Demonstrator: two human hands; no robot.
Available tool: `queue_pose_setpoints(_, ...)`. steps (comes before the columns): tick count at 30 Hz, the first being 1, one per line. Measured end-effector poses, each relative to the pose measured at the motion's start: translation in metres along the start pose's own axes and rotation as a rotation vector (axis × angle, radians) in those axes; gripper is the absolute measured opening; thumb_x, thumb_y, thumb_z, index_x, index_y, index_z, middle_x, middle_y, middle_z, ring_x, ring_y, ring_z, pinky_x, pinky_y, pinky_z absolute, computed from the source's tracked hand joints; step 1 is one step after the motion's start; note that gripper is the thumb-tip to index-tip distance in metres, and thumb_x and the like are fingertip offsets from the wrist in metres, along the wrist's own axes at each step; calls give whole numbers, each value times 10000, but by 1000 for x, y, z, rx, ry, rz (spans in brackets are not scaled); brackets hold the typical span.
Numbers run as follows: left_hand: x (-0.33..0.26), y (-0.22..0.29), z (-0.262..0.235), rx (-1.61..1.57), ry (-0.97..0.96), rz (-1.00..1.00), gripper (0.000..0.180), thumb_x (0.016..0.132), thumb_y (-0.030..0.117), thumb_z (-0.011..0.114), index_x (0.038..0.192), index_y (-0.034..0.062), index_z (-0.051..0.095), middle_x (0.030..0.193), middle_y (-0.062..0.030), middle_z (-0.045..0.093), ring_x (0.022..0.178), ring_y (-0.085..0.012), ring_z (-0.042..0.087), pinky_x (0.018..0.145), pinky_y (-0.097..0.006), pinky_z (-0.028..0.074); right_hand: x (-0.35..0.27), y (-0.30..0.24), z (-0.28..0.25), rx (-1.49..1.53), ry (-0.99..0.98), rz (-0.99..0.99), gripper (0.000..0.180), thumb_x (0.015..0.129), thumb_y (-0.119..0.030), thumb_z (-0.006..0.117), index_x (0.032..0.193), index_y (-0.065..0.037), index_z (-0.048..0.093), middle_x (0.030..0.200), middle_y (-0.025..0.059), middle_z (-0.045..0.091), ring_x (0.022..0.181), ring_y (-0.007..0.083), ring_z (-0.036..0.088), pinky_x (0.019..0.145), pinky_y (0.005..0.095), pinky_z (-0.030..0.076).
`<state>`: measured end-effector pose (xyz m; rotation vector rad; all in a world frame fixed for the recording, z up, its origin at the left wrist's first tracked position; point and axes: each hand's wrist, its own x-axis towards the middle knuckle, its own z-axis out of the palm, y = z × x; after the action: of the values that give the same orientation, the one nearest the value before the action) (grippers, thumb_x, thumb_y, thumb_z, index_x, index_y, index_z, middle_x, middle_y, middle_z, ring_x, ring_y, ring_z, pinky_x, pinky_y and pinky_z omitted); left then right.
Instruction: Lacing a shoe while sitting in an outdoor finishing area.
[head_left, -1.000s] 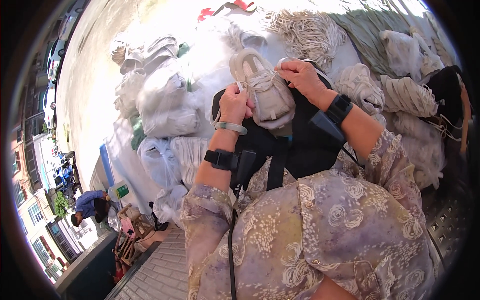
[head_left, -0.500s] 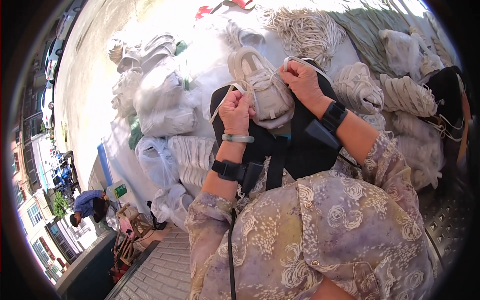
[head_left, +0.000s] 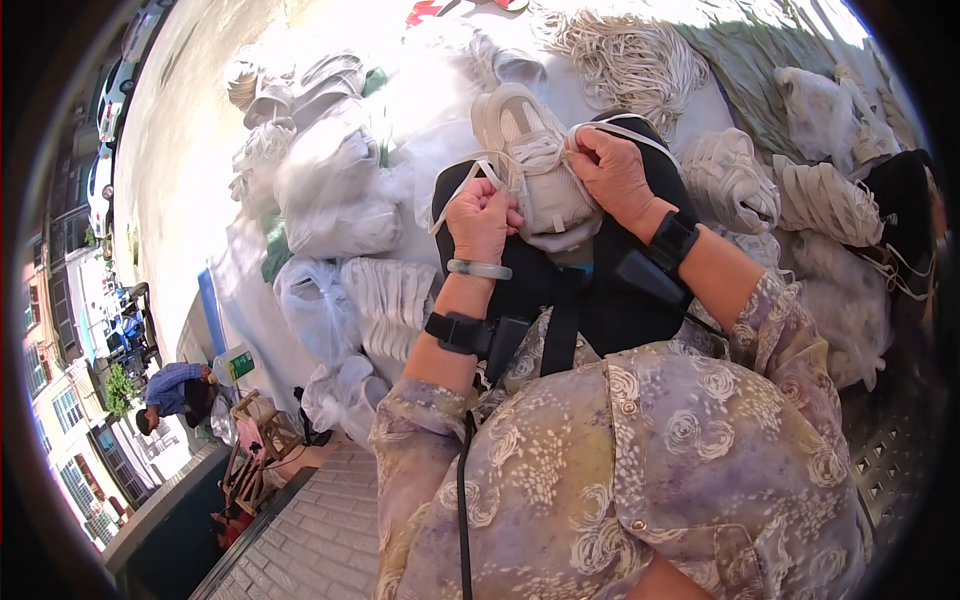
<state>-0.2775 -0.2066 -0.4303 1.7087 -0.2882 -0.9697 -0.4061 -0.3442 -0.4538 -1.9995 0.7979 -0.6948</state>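
A pale beige-and-white sneaker [head_left: 545, 180] rests on my lap between my thighs, its toe nearest me. Its white shoelace [head_left: 545, 152] runs through the eyelets and out to both sides. My left hand [head_left: 483, 218] pinches one end of the lace just left of the shoe; a loop of it sticks up above the fingers. On the shoe's right side my right hand [head_left: 612, 172] is closed on the other part of the lace, close to the eyelets. A length of lace trails over my right thigh.
A heap of loose white laces [head_left: 630, 62] lies beyond my right knee. Rows of pale shoe parts [head_left: 388, 305] and plastic-bagged bundles [head_left: 335, 200] flank my legs. At far left a person in a blue shirt [head_left: 178, 390] bends near a wooden chair [head_left: 255, 450].
My right hand has come down slightly toward the eyelets, still gripping the lace. The left hand keeps its pinch on the left side. The whole view has shifted a little.
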Motion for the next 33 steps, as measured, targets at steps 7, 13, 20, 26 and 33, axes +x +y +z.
queue_pose_setpoints(7, 11, -2, 6, 58, 39, 99, 47, 833, 19, 538, 819, -12, 570, 604, -36, 569, 426, -71, 504, 390, -202, 396, 5, 2, -10, -52, -87, 152, 170, 754, -127, 646, 833, -32, 529, 607, 66, 541, 557, 154, 529, 542, 278, 416)
queue_pose_setpoints(13, 15, 0, 11, 133, 98, 94, 63, 833, 17, 534, 812, -23, 577, 593, -44, 566, 413, -83, 504, 395, -217, 403, -6, -4, -22, -120, -173, 152, 151, 760, -192, 602, 748, -59, 534, 630, 125, 573, 627, 312, 582, 567, 387, 433)
queue_pose_setpoints(20, 25, -12, 11, 455, 123, 334, 92, 803, 80, 578, 753, 3, 567, 598, -55, 570, 474, -128, 540, 457, -257, 423, -9, 1, -18, -68, -139, 75, 119, 766, -182, 599, 759, -69, 561, 630, 123, 572, 637, 315, 587, 573, 379, 445)
queue_pose_setpoints(26, 20, -11, 10, 575, 169, 366, 190, 727, 134, 662, 842, 16, 566, 624, -62, 558, 558, -189, 546, 557, -310, 447, -9, 4, -17, -11, -113, 61, 102, 765, -171, 605, 768, -73, 577, 625, 115, 570, 624, 302, 586, 567, 361, 445)
queue_pose_setpoints(33, -9, -1, 14, 1022, 151, 861, 466, 651, 197, 717, 1040, 19, 530, 903, -107, 588, 670, -225, 587, 623, -306, 471, -9, -23, -18, -71, -96, -132, 77, 757, -147, 607, 781, -74, 608, 702, 92, 578, 692, 273, 591, 601, 350, 458)
